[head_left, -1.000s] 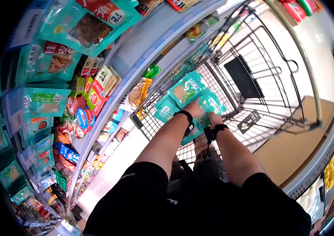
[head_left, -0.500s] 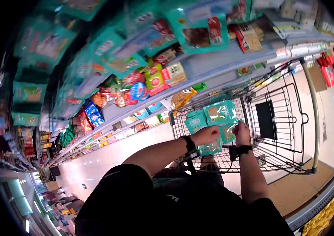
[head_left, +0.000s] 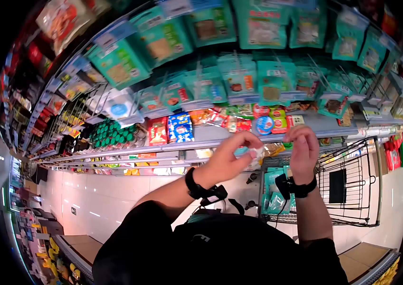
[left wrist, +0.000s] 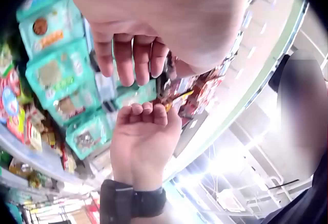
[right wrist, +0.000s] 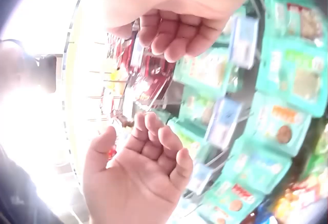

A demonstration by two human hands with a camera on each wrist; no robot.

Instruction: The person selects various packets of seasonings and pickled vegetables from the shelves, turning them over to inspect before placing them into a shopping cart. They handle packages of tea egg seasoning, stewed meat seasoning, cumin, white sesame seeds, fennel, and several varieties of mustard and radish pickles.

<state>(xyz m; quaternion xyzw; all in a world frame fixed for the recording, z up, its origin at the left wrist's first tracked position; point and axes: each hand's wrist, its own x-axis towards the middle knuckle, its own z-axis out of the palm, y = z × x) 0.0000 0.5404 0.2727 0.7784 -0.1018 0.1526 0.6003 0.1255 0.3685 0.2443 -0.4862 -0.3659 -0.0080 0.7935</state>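
Observation:
In the head view my left hand (head_left: 232, 154) is raised in front of the lower shelf, its fingers loosely bent and holding nothing. Beside it, a gap apart, my right hand (head_left: 303, 152) is up with bent, relaxed fingers, also empty. Both wrist views show the two hands facing each other without touching. Teal packets (head_left: 275, 194) lie in the wire cart (head_left: 348, 187), partly hidden behind my right wrist. More teal packets (head_left: 272, 80) hang on the rack beyond the hands.
Along the lower shelf are a blue bag (head_left: 180, 127), a red bag (head_left: 157, 130) and a round blue-labelled pack (head_left: 264, 125). Green-capped jars (head_left: 111, 134) stand farther left. Tiled floor (head_left: 116, 192) lies left of the cart. A cardboard-topped display (head_left: 367, 256) is at lower right.
Both hands have lifted out from over the cart and its teal packets, and come up before the shelf. The view has swung left, so the rack now fills the upper part.

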